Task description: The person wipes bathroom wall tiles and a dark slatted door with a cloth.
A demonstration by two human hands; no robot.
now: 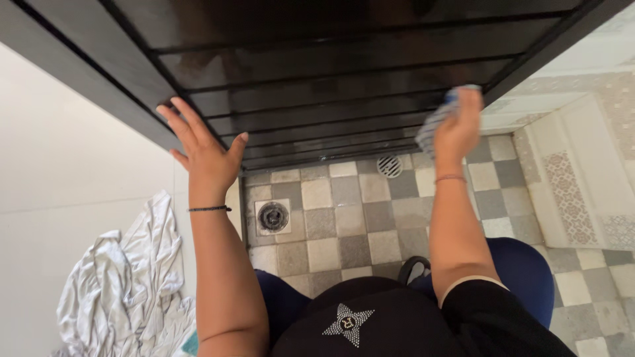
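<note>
I see my left hand [204,149] spread flat, fingers splayed, against the left edge of the dark slatted door [317,73]. My right hand [460,125] pinches a blue-grey cloth [433,125] against the door's right side, above the checkered tile floor [344,225].

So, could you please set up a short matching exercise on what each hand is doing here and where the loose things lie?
Things:
1. left hand
2. right hand
3. white cloth heap
4. round drain grate

States or places:
A. crumpled on the pale floor, low on the left
B. open, fingers spread, flat against the dark slatted door
C. set in the checkered tile floor, just below the door's edge
D. closed around a blue-grey cloth pressed to the door

Pairs: 1-B, 2-D, 3-A, 4-C
</note>
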